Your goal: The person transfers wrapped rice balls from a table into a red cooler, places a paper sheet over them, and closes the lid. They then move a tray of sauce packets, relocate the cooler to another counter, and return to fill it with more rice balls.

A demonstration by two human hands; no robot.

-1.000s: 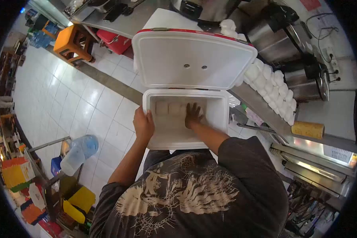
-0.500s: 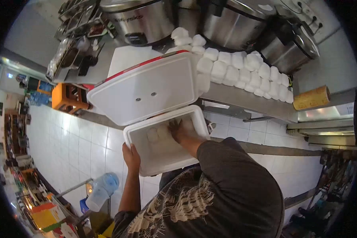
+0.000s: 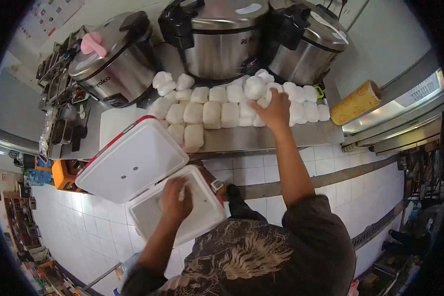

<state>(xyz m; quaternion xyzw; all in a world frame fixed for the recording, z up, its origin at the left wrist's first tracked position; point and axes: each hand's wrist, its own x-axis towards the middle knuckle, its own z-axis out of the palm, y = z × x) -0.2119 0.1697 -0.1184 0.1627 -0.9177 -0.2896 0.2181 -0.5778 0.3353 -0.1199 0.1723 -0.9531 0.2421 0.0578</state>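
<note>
White rounded packets (image 3: 211,114), which look like rice portions in clear plastic, lie stacked in rows along the steel counter's front. My right hand (image 3: 275,111) reaches onto the stack, thumb and fingers spread around one packet, without a visible lift. Below, the cool box (image 3: 209,217) stands with its white interior showing and its red-edged lid (image 3: 133,158) swung back to the left. My left hand (image 3: 176,201) is over the box opening, slightly blurred, its fingers curled on a white packet that shows only in part. The hand and forearm hide part of the box's inside.
Three large rice cookers (image 3: 222,52) line the counter's back, a pink scoop (image 3: 92,44) on the left one. A yellow patterned roll (image 3: 356,102) is at the right end. Trays and utensils (image 3: 66,116) sit at left, near an orange stool (image 3: 64,175).
My right hand has gone from inside the cool box up to the stacked packets. My left hand has left the box's rim and is over its opening. The view has shifted right.
</note>
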